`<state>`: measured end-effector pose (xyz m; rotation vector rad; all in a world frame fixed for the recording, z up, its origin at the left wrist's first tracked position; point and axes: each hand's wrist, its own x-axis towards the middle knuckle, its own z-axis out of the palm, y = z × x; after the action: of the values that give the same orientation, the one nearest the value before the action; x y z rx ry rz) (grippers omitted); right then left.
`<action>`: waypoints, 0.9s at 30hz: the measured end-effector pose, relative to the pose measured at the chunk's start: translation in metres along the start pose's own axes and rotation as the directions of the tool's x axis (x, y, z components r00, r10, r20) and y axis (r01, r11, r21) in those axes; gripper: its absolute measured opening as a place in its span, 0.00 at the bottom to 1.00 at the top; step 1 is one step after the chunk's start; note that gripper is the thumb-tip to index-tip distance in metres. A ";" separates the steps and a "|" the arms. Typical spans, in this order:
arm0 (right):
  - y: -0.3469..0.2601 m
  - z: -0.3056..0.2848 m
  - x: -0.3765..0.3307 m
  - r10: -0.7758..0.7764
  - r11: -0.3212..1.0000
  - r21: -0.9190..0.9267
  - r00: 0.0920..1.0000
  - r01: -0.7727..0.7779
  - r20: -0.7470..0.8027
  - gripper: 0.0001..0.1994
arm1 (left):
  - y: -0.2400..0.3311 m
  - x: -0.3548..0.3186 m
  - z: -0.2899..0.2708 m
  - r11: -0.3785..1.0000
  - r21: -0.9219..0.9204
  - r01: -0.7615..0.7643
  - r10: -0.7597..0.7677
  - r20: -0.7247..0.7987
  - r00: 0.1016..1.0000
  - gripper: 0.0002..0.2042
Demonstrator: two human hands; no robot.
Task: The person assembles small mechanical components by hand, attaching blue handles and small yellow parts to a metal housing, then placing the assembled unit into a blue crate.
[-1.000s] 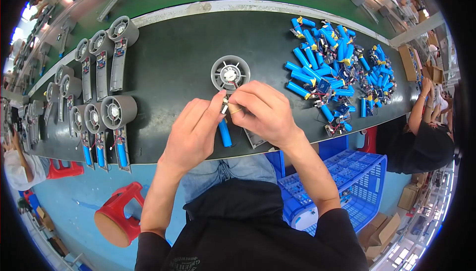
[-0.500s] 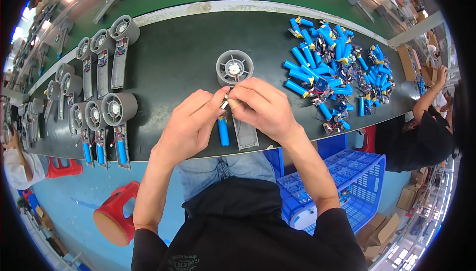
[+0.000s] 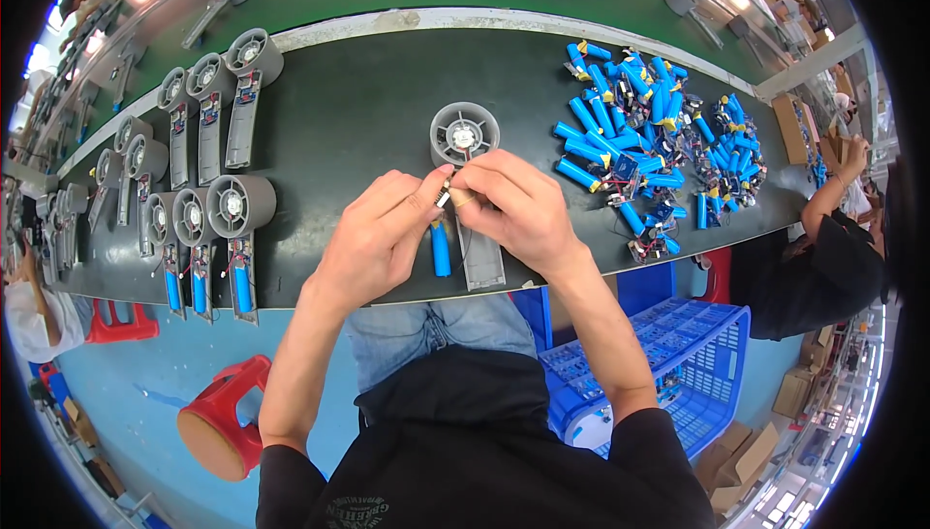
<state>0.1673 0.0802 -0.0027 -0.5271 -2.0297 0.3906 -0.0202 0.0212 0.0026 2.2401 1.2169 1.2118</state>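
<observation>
A grey handheld fan body (image 3: 464, 136) with a round head lies on the dark work table (image 3: 349, 112), its handle (image 3: 481, 263) pointing toward me. My left hand (image 3: 373, 233) and my right hand (image 3: 513, 204) meet over the handle and pinch a small connector with thin wires (image 3: 447, 192) between the fingertips. A blue cylindrical battery (image 3: 441, 247) lies beside the handle, just under my hands.
A heap of blue batteries with wires (image 3: 651, 156) lies at the right of the table. Rows of grey fan bodies (image 3: 208, 171) stand at the left. A blue crate (image 3: 668, 369) and a red stool (image 3: 218, 422) are below the table. Another person (image 3: 823, 258) works at the right.
My hands have shifted a little over the handle while working the connector. The fan body and the battery stay in place.
</observation>
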 end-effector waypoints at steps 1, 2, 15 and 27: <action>-0.002 -0.001 0.001 0.047 0.999 -0.017 0.999 -0.047 0.010 0.10 | 0.000 0.000 0.002 0.999 0.032 0.015 -0.014 -0.027 1.000 0.21; -0.004 -0.002 0.003 0.094 0.995 -0.035 0.995 -0.093 0.019 0.09 | 0.002 -0.001 0.004 0.999 0.031 0.009 -0.008 -0.031 0.999 0.21; 0.242 -0.084 0.174 0.703 0.478 -0.742 0.711 -0.470 0.002 0.21 | -0.021 0.068 0.027 0.803 -0.329 0.496 -0.584 -0.274 0.764 0.15; 0.145 -0.047 0.152 0.827 0.480 0.145 0.502 -0.865 0.255 0.14 | -0.217 0.187 -0.037 0.793 0.190 0.579 -0.422 -0.513 0.747 0.24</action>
<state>0.1713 0.2849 0.0628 -1.3879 -1.6539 1.3232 -0.1133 0.2938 -0.0086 1.6472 2.1987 1.3957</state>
